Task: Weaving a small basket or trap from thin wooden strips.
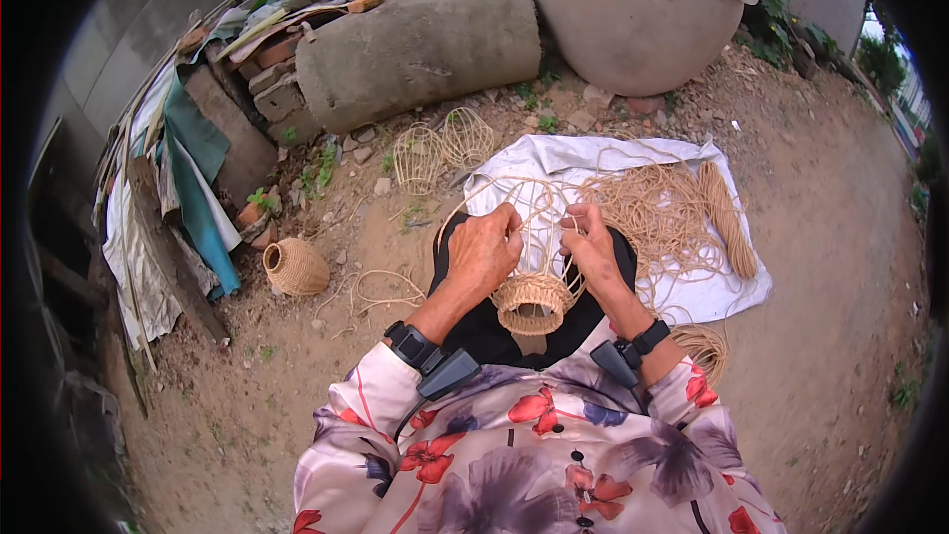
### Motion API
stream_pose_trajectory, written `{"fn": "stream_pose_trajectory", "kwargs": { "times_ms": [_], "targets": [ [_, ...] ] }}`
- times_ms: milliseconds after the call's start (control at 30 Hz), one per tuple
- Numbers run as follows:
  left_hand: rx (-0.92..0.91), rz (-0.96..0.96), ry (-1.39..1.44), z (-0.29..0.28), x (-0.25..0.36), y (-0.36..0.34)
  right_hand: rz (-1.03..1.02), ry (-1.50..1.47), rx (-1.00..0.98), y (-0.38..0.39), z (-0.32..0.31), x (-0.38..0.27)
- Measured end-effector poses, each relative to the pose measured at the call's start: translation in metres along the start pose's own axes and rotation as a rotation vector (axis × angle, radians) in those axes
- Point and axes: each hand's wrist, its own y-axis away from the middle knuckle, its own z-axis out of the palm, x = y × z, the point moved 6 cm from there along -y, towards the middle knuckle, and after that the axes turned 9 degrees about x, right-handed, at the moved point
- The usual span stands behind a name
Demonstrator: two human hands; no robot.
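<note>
A half-woven basket (531, 305) of tan cord, with its pale frame rising behind the woven rim, rests between the dark-trousered legs in the lap. My left hand (486, 249) is closed at the upper left of the frame, fingers pinched on a cord. My right hand (591, 249) grips cord at the frame's right side, thumb and index bent inward. Loose tangled cord (643, 203) and a long hank (727, 220) lie on a white sheet (733, 295) beyond and to the right of my hands.
A finished woven piece (301, 267) lies at the left, two bare frames (418, 153) behind. A coil of cord (700, 344) sits by my right arm. A concrete cylinder (415, 49), a large round vessel (633, 15) and a pile of boards and sheeting (203, 178) line the back and left.
</note>
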Motion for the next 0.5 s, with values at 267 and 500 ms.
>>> {"fn": "stream_pose_trajectory", "kwargs": {
  "times_ms": [267, 500],
  "targets": [
    [-0.129, -0.327, 0.197, 0.017, -0.026, 0.008, 0.106, -0.062, 0.006, 0.002, -0.004, 0.023],
    [0.094, -0.172, -0.120, -0.023, -0.026, 0.041, -0.096, 0.483, 0.009, -0.006, -0.007, 0.006]
  ]
}}
